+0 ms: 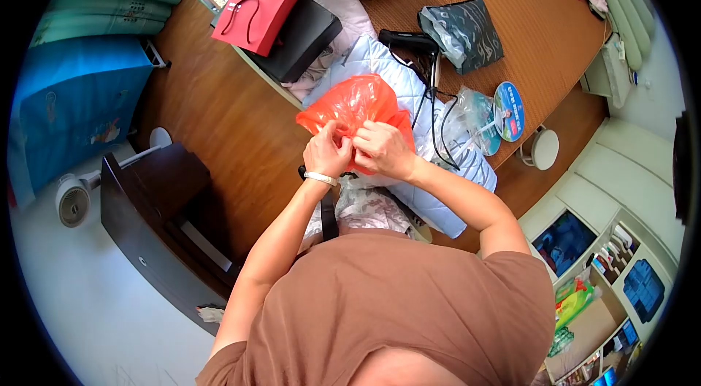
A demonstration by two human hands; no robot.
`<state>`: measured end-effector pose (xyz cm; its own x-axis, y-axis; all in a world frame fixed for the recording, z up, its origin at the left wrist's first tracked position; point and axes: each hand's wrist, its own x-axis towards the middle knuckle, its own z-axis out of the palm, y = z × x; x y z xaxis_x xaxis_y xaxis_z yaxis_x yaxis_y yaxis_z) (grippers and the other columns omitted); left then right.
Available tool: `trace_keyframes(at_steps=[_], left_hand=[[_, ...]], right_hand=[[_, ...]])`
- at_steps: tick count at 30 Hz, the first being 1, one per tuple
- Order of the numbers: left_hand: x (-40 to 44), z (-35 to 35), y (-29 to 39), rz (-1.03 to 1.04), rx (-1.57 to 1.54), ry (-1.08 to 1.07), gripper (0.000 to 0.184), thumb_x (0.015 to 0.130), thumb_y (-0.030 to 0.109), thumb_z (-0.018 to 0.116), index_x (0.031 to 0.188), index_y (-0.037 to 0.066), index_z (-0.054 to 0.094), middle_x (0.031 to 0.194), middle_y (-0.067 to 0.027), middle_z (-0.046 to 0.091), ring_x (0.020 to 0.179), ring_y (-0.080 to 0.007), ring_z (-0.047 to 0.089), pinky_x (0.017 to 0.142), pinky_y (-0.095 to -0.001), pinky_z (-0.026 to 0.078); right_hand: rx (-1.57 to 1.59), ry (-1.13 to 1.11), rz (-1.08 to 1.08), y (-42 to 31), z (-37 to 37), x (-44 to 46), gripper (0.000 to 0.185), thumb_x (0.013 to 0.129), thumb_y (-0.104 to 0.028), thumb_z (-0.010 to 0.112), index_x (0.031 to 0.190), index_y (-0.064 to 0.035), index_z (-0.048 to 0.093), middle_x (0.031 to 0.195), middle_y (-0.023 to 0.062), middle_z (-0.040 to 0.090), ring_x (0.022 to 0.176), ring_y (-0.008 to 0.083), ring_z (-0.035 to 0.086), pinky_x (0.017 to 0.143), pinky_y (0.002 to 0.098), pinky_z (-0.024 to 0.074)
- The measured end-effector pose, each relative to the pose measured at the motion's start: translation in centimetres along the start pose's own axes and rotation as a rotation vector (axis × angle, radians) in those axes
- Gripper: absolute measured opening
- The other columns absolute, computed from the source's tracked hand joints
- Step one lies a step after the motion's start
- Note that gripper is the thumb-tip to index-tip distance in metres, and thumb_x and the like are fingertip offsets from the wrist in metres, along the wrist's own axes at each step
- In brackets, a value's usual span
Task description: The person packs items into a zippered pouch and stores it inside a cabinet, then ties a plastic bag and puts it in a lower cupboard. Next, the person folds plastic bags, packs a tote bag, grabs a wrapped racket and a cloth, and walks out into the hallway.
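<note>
A red plastic bag (358, 97) bulges in front of my body, above the pale blue quilt (438, 200). My left hand (328, 148), with a white band on the wrist, is closed with its fingertips pinching the bag's gathered plastic. Right beside it, my right hand (382, 150) also pinches the plastic, and the two hands nearly touch. What the bag contains cannot be made out.
On the bed mat (537, 32) lie a black hair dryer (409, 40) with its cord, a dark plastic package (467, 35) and a round blue fan (509, 112). A red paper bag (259, 10) rests on a black box (303, 35). A white stool (540, 148) stands right.
</note>
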<state>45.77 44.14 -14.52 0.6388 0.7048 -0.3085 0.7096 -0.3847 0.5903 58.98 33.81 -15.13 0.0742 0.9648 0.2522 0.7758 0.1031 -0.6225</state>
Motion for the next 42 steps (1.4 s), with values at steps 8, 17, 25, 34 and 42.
trace_keyframes(at_steps=[8, 17, 25, 34, 42], left_hand=[[0.4, 1.9, -1.9, -0.181, -0.288, -0.012, 0.015, 0.073, 0.013, 0.064, 0.081, 0.001, 0.067, 0.068, -0.0116, 0.066, 0.062, -0.0222, 0.066, 0.063, -0.0320, 0.053], [-0.4, -1.0, 0.1, 0.179, -0.075, -0.046, 0.018, 0.071, 0.010, 0.065, 0.089, 0.005, 0.065, 0.078, -0.0112, 0.064, 0.071, -0.0273, 0.063, 0.065, -0.0353, 0.051], [0.3, 1.3, -3.3, -0.245, -0.308, -0.042, 0.018, 0.078, 0.018, 0.064, 0.082, 0.000, 0.066, 0.071, -0.0083, 0.067, 0.062, -0.0158, 0.066, 0.059, -0.0295, 0.053], [0.2, 1.4, -5.2, -0.945, -1.199, -0.171, 0.018, 0.089, 0.004, 0.048, 0.103, -0.002, 0.056, 0.090, -0.0074, 0.065, 0.069, -0.0157, 0.064, 0.060, -0.0293, 0.057], [-2.8, -2.9, -2.0, -0.064, -1.088, -0.328, 0.018, 0.087, -0.002, 0.057, 0.104, -0.002, 0.062, 0.102, -0.0039, 0.066, 0.094, -0.0082, 0.060, 0.083, -0.0251, 0.049]], right_hand=[[0.030, 0.125, 0.088, -1.4, 0.6, -1.7, 0.015, 0.068, -0.009, 0.064, 0.076, -0.0050, 0.052, 0.074, 0.0082, 0.052, 0.071, 0.0253, 0.055, 0.061, 0.0347, 0.0474], [-0.085, -0.205, 0.106, -0.6, 0.6, -1.1, 0.009, 0.075, -0.014, 0.064, 0.076, -0.0060, 0.059, 0.076, 0.0082, 0.057, 0.077, 0.0244, 0.060, 0.062, 0.0366, 0.0492], [-0.025, -0.033, 0.070, -1.8, -0.1, -0.8, 0.010, 0.077, -0.010, 0.063, 0.071, -0.0058, 0.055, 0.070, 0.0071, 0.053, 0.068, 0.0228, 0.056, 0.059, 0.0363, 0.0475], [0.475, 0.263, 0.666, -2.1, 3.8, -4.0, 0.020, 0.086, -0.014, 0.061, 0.073, -0.0001, 0.056, 0.067, 0.0067, 0.052, 0.063, 0.0171, 0.051, 0.059, 0.0324, 0.0409], [1.026, 0.153, 1.062, 2.2, 7.3, -4.5, 0.036, 0.096, -0.030, 0.055, 0.080, 0.0014, 0.064, 0.066, -0.0009, 0.054, 0.064, 0.0060, 0.046, 0.057, 0.0286, 0.0387]])
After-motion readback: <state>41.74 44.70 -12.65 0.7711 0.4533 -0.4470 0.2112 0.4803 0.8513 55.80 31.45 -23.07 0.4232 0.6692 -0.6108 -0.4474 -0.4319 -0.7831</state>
